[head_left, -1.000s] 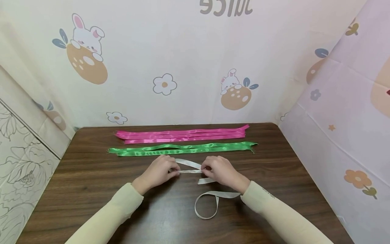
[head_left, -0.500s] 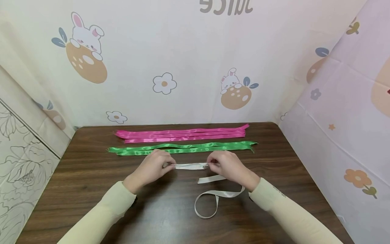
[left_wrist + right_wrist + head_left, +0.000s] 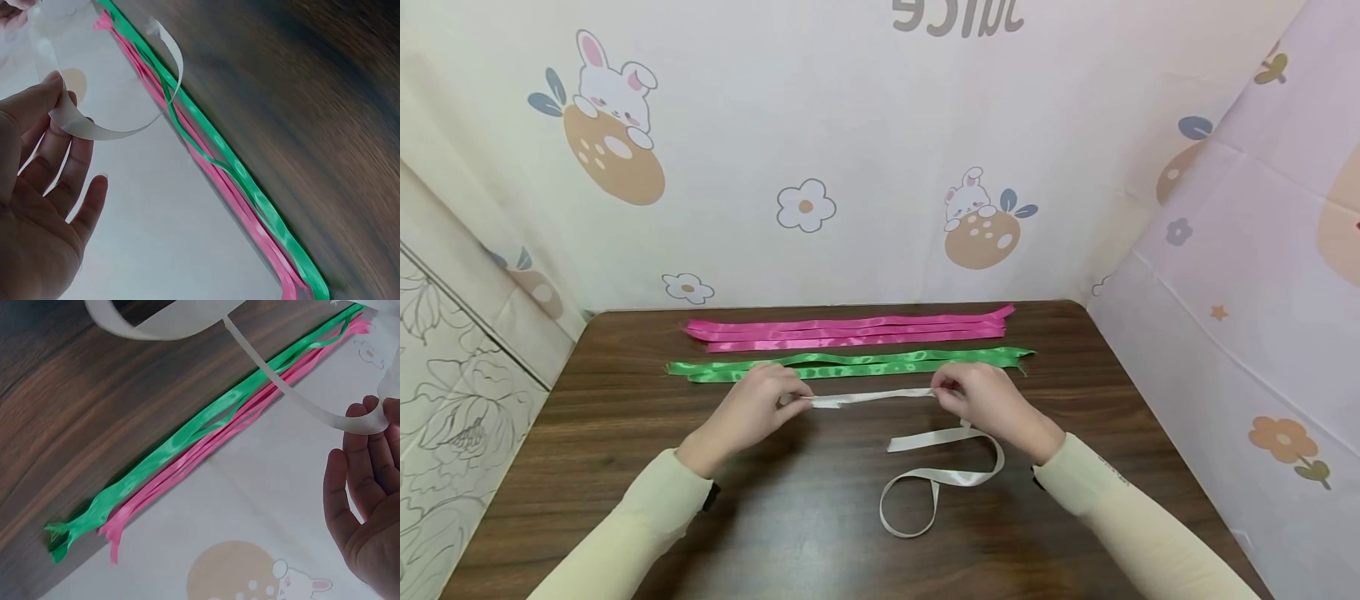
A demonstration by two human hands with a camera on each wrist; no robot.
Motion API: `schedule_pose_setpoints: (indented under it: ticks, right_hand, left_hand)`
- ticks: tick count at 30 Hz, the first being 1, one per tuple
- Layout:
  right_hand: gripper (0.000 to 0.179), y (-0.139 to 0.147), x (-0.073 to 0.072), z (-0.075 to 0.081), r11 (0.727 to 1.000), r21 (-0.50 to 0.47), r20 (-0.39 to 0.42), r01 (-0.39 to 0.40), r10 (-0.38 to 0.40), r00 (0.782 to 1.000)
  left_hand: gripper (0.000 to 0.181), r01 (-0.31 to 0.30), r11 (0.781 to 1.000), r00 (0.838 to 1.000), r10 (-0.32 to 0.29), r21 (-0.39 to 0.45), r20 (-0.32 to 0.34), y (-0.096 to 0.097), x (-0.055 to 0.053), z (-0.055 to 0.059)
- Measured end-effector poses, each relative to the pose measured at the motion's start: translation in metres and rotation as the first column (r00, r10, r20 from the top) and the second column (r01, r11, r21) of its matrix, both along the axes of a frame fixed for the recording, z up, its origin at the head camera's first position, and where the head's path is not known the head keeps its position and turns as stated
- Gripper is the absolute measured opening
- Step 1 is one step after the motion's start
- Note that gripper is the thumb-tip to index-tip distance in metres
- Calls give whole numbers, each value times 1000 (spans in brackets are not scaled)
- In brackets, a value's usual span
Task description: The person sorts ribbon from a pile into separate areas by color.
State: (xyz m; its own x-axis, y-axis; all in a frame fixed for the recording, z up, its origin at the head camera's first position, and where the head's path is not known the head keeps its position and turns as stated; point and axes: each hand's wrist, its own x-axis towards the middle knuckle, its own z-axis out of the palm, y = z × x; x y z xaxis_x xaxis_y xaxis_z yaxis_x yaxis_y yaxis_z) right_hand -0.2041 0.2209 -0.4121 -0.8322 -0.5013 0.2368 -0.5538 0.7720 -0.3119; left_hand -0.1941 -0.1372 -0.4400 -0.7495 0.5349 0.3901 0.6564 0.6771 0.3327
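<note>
A white ribbon (image 3: pixel 880 395) stretches between the two hands, just in front of the green ribbons. My left hand (image 3: pixel 758 408) pinches it between thumb and fingers; in the left wrist view a loose end of the white ribbon (image 3: pixel 178 59) curls away past that hand (image 3: pixel 47 169). My right hand (image 3: pixel 992 404) pinches the ribbon farther right. In the right wrist view the white ribbon (image 3: pixel 312 412) runs from the fingers of that hand (image 3: pixel 369 494) down toward the table. White ribbon (image 3: pixel 958 477) also lies in a loop and a curve on the table below the right hand.
Several green ribbons (image 3: pixel 865 371) lie flat side by side across the brown wooden table (image 3: pixel 820 517). Behind them several pink ribbons (image 3: pixel 850 333) lie parallel, near the back edge. A patterned white curtain (image 3: pixel 880 125) hangs behind the table, and another stands at the right.
Both hands have moved apart and slightly away from the body, so the span of white ribbon between them has grown longer. The green and pink ribbons have stayed in place.
</note>
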Motion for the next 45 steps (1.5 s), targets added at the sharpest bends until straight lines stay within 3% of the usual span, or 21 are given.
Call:
schedule_pose_setpoints:
  ticks: [8,19,30,38,45]
  right_hand:
    - [13,16,-3,4,999,-1,30,45,-45,999]
    - [5,34,-9,9,996,19,104,86,-88,991]
    - [7,48,-19,1,998,-10,193,56,-53,980]
    - [10,60,-25,-6,999,-42,219,19,-10,976]
    - [10,69,-28,-15,999,-11,249,37,-33,968]
  left_hand:
    - [9,-55,998,998,55,6,45,-20,1,2]
    - [8,-105,994,994,104,28,26,-50,2,0]
    - [6,-151,988,985,147,38,95,-73,0,-10]
    - [6,-217,976,962,216,-7,168,-90,-1,-17]
    - [7,-264,964,928,263,-31,264,-98,-2,-24]
